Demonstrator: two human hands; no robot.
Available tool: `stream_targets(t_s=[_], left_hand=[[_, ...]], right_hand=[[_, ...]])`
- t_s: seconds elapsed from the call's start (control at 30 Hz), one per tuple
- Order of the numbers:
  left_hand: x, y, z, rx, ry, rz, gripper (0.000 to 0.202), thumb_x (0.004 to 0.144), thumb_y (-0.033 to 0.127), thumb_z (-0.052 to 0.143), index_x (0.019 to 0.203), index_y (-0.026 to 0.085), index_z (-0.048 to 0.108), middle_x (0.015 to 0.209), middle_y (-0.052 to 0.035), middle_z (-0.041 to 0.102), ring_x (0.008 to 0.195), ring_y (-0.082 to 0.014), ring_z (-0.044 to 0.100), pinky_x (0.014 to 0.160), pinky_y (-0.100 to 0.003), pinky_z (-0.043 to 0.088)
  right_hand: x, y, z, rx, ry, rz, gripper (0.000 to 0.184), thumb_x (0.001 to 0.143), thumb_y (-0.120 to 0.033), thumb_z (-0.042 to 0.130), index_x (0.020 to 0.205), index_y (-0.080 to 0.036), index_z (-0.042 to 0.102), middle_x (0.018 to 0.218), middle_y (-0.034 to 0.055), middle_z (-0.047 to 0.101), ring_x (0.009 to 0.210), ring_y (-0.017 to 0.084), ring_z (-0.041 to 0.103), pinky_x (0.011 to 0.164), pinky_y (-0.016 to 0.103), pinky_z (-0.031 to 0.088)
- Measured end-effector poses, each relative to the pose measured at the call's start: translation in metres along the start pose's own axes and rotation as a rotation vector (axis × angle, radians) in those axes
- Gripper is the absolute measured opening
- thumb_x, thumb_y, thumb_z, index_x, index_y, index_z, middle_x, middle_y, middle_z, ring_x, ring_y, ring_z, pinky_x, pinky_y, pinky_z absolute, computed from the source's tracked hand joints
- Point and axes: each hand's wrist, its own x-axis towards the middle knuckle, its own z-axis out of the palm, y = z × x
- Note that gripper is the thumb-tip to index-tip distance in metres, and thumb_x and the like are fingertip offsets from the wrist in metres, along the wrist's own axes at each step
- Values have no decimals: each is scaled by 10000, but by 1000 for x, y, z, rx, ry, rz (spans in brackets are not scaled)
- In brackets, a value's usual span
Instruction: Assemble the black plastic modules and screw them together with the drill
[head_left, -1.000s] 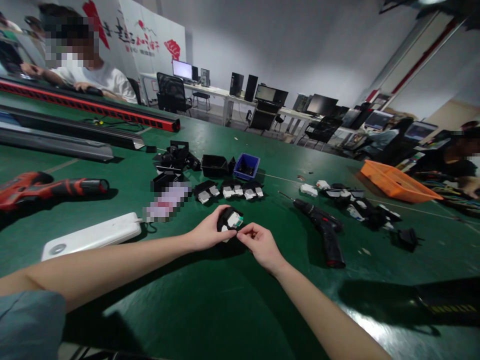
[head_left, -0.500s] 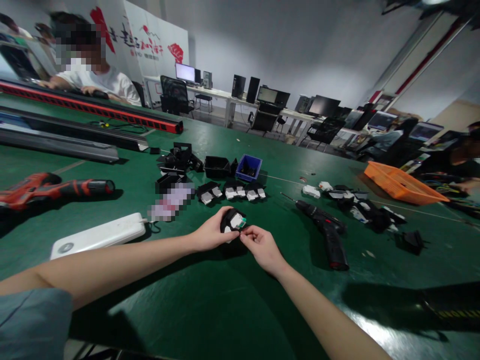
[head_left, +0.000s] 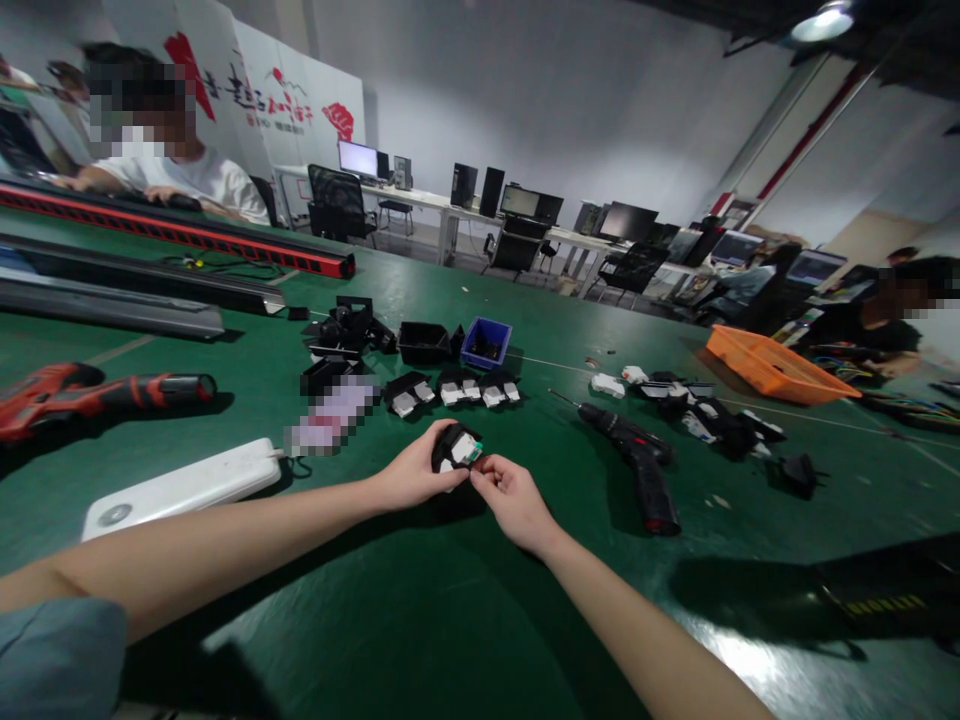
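My left hand [head_left: 412, 470] grips a small black housing with white block-shaped inserts [head_left: 463, 449] and a bit of green at its right edge, above the table. Thumb and fingertips of my right hand [head_left: 517, 503] are pinched together at the lower right edge of this housing. Whatever lies between those fingertips is too small to make out. Beyond my hands stand similar black-and-white housings [head_left: 459, 388] in a row. To the right lies a black cordless drill [head_left: 636, 455] with a long bit, pointing left.
Behind the row are a black bin [head_left: 424, 342] and a blue bin [head_left: 496, 342] with small dark parts. Left lie a red-black power tool [head_left: 97, 395] and a white elongated device [head_left: 184, 485]. An orange tray [head_left: 776, 365] sits right. Co-workers sit at both sides.
The view has shifted slightly, so everything sits a little further left. Both hands keep the same hold at the housing, with hardly any finger movement visible.
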Motion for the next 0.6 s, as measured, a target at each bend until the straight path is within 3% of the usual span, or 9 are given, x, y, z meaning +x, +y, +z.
stream_targets(t_s=[0.23, 0.37, 0.47, 0.6], left_hand=[[0, 0, 0, 2, 18, -15, 697, 735, 369, 701, 1319, 169, 378, 1242, -110, 588, 1170, -276, 567, 1008, -422, 457], [0, -2, 1, 8, 47, 15, 667, 709, 314, 714, 1286, 168, 413, 1224, -102, 589, 1146, -264, 572, 1022, -418, 441], [1, -2, 1, -26, 86, 12, 636, 699, 285, 706, 1255, 164, 423, 1202, -98, 590, 1130, -257, 573, 1018, -416, 443], [4, 0, 1, -75, 136, -49, 567, 723, 302, 675, 1210, 156, 423, 1160, -99, 602, 1103, -259, 579, 1016, -445, 439]], right_hand=[[-2, -1, 2, -122, 63, -1, 283, 865, -449, 592, 883, -169, 623, 642, -34, 500, 569, 115, 407, 530, 245, 304], [-6, -3, -6, -489, 129, -68, 303, 877, -495, 565, 864, -196, 614, 570, -55, 415, 530, 120, 398, 521, 259, 271], [-4, -6, -17, -793, 148, -133, 307, 859, -504, 584, 938, -209, 608, 665, -24, 511, 586, 139, 475, 541, 267, 285], [0, -6, -33, -954, 87, -159, 285, 867, -375, 572, 1101, -212, 562, 919, 35, 597, 696, 159, 561, 567, 265, 348]])
